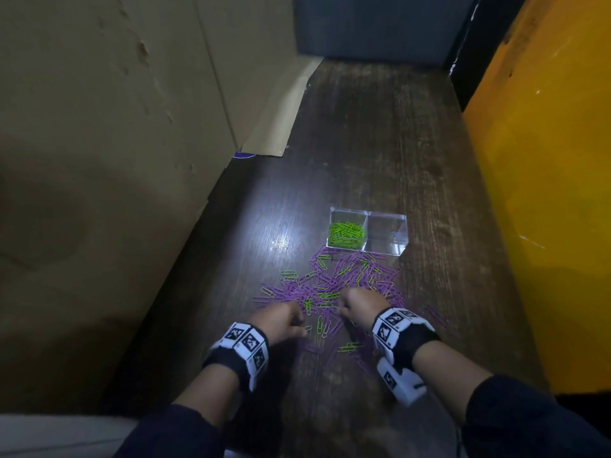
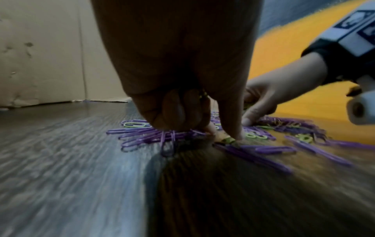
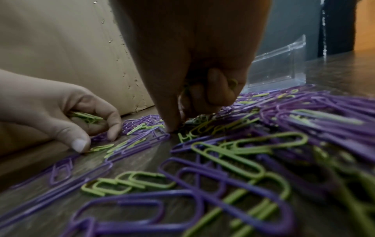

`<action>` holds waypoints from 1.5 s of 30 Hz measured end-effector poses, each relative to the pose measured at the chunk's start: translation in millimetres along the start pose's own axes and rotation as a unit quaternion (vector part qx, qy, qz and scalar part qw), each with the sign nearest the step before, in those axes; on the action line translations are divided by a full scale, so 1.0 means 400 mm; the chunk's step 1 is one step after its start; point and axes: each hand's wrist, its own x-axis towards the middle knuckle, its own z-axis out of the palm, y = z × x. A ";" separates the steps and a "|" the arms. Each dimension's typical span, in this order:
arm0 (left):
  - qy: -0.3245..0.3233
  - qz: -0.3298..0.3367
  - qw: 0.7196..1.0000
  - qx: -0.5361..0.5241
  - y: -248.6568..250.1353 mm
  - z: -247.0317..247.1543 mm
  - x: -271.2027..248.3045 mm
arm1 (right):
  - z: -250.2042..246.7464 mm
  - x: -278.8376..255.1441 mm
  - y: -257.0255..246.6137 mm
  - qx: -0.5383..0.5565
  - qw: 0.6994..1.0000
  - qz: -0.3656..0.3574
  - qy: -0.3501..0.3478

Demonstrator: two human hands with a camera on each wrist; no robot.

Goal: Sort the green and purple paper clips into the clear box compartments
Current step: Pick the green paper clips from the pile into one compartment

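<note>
A dark table (image 1: 380,153) carries a mixed pile (image 1: 337,285) of clips near the clear box (image 1: 386,223), whose left compartment holds green clips (image 1: 346,235). Both the left hand (image 1: 281,320) and the right hand (image 1: 358,307) curl around gathered green clips, fingertips on the pile.

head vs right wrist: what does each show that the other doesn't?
Head only: the clear box from above, green clips filling its left compartment, the right compartment looking empty, and both wristbands.

Right wrist only: green clips held in the curled left hand, and some tucked in the right hand; the box shows only as a side wall.

Both: mixed pile of purple and green clips on the dark table, both hands down in it, cardboard on the left.
</note>
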 end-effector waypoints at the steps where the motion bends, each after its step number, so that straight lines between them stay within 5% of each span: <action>1: 0.002 0.003 0.999 0.042 0.003 0.000 -0.001 | -0.001 -0.001 0.001 -0.006 1.000 -0.005 -0.004; 7: 0.011 0.047 0.978 0.205 0.033 -0.005 -0.010 | -0.041 -0.012 0.011 0.090 0.996 0.012 0.008; 11: 0.017 0.056 0.981 0.187 0.045 -0.029 -0.004 | -0.090 -0.002 0.031 0.224 0.974 0.038 -0.017; 17: 0.099 0.067 0.993 -0.017 0.076 -0.124 0.034 | -0.172 -0.007 0.037 0.517 0.852 0.082 -0.024; 21: 0.131 0.061 0.981 -0.127 0.098 -0.196 0.104 | -0.239 0.047 0.043 0.624 0.768 0.144 0.031; 23: 0.132 0.049 0.980 -0.138 0.122 -0.229 0.139 | -0.276 0.079 0.038 0.640 0.751 0.155 0.046; 30: 0.078 -0.033 0.983 -0.164 0.222 -0.303 0.294 | -0.359 0.199 0.026 0.630 0.747 0.206 0.047; 32: 0.054 -0.065 0.972 -0.221 0.248 -0.314 0.332 | -0.369 0.213 0.027 0.603 0.770 0.208 0.023; 36: 0.035 -0.119 0.935 -0.334 0.303 -0.335 0.356 | -0.375 0.221 0.037 0.615 0.762 0.201 0.008; 41: 0.044 -0.095 0.947 -0.305 0.310 -0.337 0.362 | -0.383 0.158 0.058 0.636 0.749 0.173 0.075; 43: 0.013 -0.074 0.954 -0.289 0.313 -0.333 0.351 | -0.372 0.113 0.067 0.606 0.774 0.149 0.106; 45: -0.005 -0.049 0.965 -0.259 0.320 -0.329 0.344 | -0.333 0.065 0.089 0.518 0.837 0.121 0.125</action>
